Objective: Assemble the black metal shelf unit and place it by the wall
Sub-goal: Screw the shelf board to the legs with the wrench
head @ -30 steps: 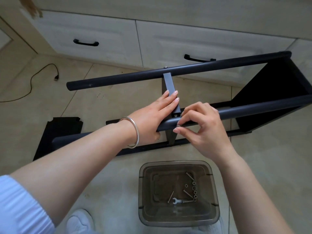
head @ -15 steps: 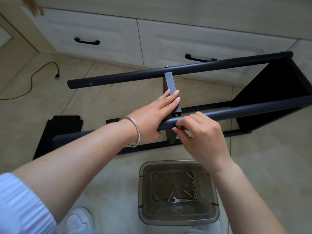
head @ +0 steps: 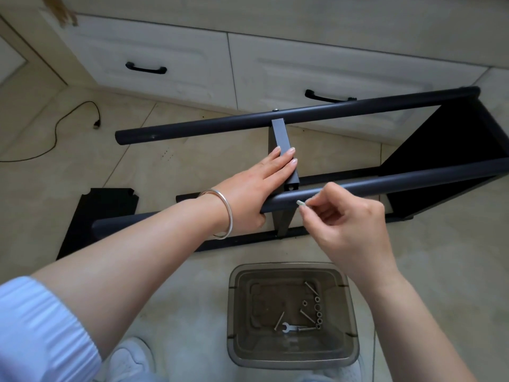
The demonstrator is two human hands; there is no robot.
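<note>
The black shelf frame lies on its side on the tiled floor. Its far tube (head: 220, 124) and near tube (head: 385, 181) run left to right into a black end panel (head: 454, 139). A square crossbar (head: 281, 136) spans between the tubes. My left hand (head: 261, 183) lays straight fingers along the crossbar, with the thumb hooked under the near tube. My right hand (head: 347, 224) pinches a small silver bolt (head: 299, 203) and holds its tip against the near tube's front side, just below the crossbar's end.
A clear plastic box (head: 234, 312) by my feet holds several bolts, nuts and a small wrench (head: 289, 328). A loose black shelf panel (head: 102, 213) lies on the floor at left. White cabinet drawers (head: 165, 59) stand behind, and a cable (head: 55, 133) trails at far left.
My right hand came off the top of the near tube and dropped to its front side, where the bolt now shows between its fingertips. My left hand stayed put.
</note>
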